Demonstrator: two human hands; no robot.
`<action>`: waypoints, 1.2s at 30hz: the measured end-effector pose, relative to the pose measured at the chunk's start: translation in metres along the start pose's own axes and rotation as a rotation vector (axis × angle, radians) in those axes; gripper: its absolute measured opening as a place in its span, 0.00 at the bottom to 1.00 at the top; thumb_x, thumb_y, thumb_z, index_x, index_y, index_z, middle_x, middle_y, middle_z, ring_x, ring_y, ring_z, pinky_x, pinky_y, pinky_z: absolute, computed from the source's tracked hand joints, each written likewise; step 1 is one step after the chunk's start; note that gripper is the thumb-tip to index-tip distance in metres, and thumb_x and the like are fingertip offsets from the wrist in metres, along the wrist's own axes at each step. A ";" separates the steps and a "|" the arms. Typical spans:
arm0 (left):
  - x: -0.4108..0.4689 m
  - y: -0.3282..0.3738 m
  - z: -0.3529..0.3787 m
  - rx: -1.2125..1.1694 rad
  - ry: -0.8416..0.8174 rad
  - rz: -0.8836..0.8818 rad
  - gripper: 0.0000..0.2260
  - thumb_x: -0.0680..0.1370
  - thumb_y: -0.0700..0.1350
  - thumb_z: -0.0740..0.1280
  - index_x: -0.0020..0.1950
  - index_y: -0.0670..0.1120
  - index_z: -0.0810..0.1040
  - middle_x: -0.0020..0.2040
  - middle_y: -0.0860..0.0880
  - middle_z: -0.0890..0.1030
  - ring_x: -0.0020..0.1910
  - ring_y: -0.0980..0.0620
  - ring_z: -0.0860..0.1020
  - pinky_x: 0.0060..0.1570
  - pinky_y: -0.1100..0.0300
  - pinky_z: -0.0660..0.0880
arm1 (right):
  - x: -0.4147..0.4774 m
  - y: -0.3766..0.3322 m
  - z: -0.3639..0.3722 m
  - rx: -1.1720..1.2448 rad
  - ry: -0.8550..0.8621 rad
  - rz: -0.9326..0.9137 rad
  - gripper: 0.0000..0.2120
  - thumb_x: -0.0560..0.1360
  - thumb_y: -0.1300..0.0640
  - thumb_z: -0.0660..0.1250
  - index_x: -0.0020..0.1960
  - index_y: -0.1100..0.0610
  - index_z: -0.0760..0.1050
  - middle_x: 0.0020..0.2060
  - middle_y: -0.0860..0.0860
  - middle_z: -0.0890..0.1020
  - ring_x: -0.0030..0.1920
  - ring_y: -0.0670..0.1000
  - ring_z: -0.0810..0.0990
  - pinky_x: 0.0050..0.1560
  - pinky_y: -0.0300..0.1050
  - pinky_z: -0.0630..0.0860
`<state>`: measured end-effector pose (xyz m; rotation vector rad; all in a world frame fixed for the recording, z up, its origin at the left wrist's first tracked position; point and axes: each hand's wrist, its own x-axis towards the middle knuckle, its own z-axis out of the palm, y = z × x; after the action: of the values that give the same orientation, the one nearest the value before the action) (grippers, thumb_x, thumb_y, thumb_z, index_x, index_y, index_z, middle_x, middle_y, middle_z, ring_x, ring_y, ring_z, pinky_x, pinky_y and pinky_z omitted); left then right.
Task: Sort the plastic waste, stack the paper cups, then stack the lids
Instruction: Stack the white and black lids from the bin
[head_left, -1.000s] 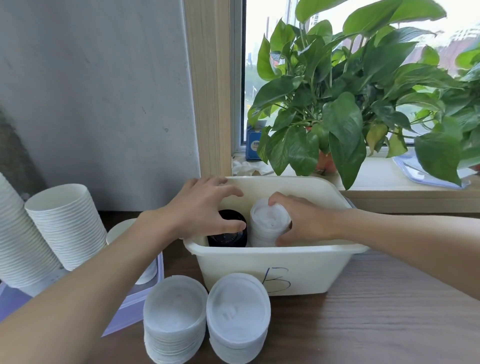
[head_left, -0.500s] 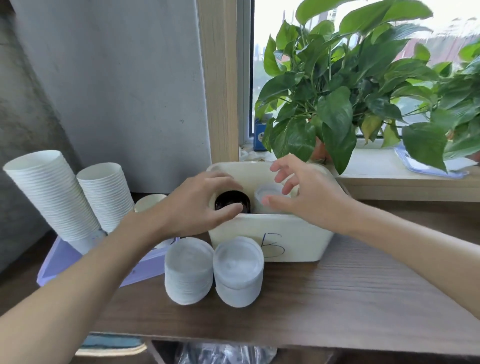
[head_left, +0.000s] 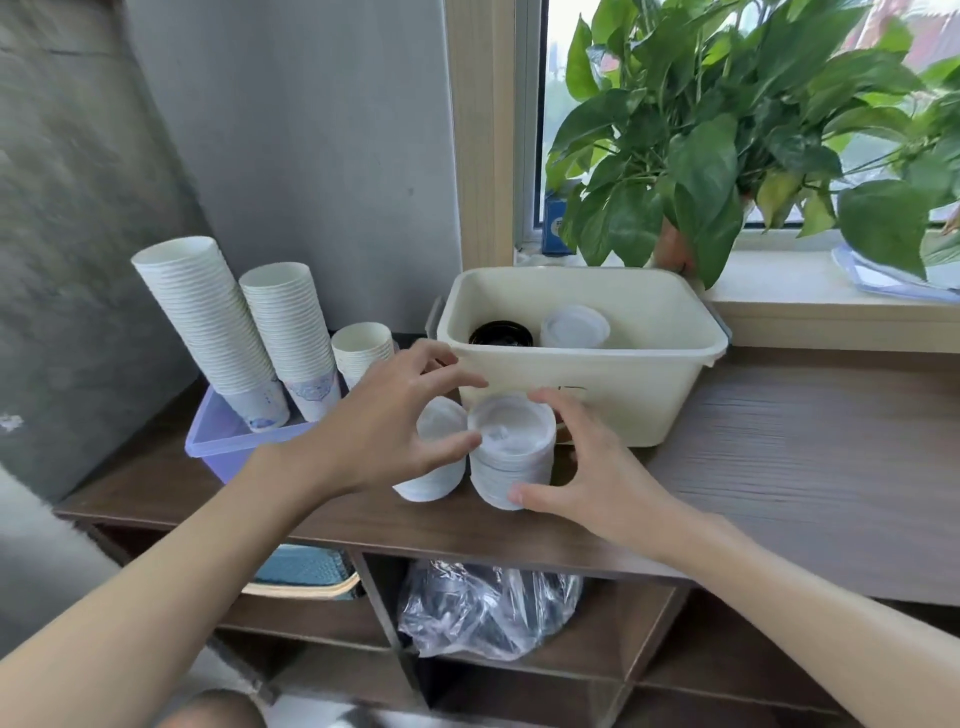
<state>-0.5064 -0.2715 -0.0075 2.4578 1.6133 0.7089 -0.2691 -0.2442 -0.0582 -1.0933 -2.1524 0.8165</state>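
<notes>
Two stacks of white lids stand on the wooden table in front of a cream bin (head_left: 654, 400). My right hand (head_left: 582, 462) grips the right lid stack (head_left: 511, 452), thumb at its base and a finger behind its top. With fingers spread, my left hand (head_left: 389, 421) hovers over the left lid stack (head_left: 439, 467), its thumb touching the right stack's side. Inside the bin sit a black lid stack (head_left: 501, 334) and a white lid stack (head_left: 574, 326). Two tall paper cup stacks (head_left: 208, 317) (head_left: 291, 322) and a short one (head_left: 363, 345) stand in a purple tray (head_left: 228, 447).
A large leafy plant (head_left: 727, 130) on the window sill overhangs the bin's back right. A grey wall rises behind the cups. Below the table edge, shelf compartments hold a clear plastic bag (head_left: 488, 608) and a blue basket (head_left: 306, 569). Bare wood lies right of the bin.
Both hands have come out of the cream bin, down to the lid stacks in front. The white stack stays in the bin. The camera has pulled back.
</notes>
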 end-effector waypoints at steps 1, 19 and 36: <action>-0.001 0.000 0.001 0.000 -0.023 -0.013 0.24 0.72 0.63 0.66 0.66 0.57 0.78 0.65 0.52 0.71 0.63 0.54 0.73 0.65 0.45 0.71 | 0.000 0.001 0.005 -0.003 0.003 0.005 0.39 0.63 0.43 0.77 0.65 0.31 0.57 0.62 0.35 0.66 0.65 0.39 0.65 0.66 0.42 0.65; -0.005 -0.008 0.021 0.065 -0.155 -0.040 0.30 0.72 0.65 0.60 0.73 0.60 0.68 0.60 0.58 0.79 0.63 0.56 0.75 0.65 0.45 0.68 | 0.002 0.018 0.036 0.047 0.159 0.062 0.38 0.63 0.50 0.79 0.63 0.40 0.59 0.58 0.42 0.72 0.56 0.44 0.71 0.53 0.38 0.66; 0.035 -0.012 -0.014 0.167 0.010 -0.022 0.24 0.75 0.63 0.58 0.67 0.55 0.75 0.64 0.57 0.77 0.66 0.57 0.71 0.65 0.50 0.70 | 0.024 -0.050 -0.072 0.073 0.265 -0.108 0.35 0.62 0.52 0.80 0.59 0.43 0.61 0.48 0.42 0.73 0.48 0.51 0.76 0.45 0.49 0.77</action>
<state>-0.5114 -0.2379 0.0119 2.5477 1.7679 0.6074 -0.2529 -0.2295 0.0307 -0.9797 -1.9268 0.6553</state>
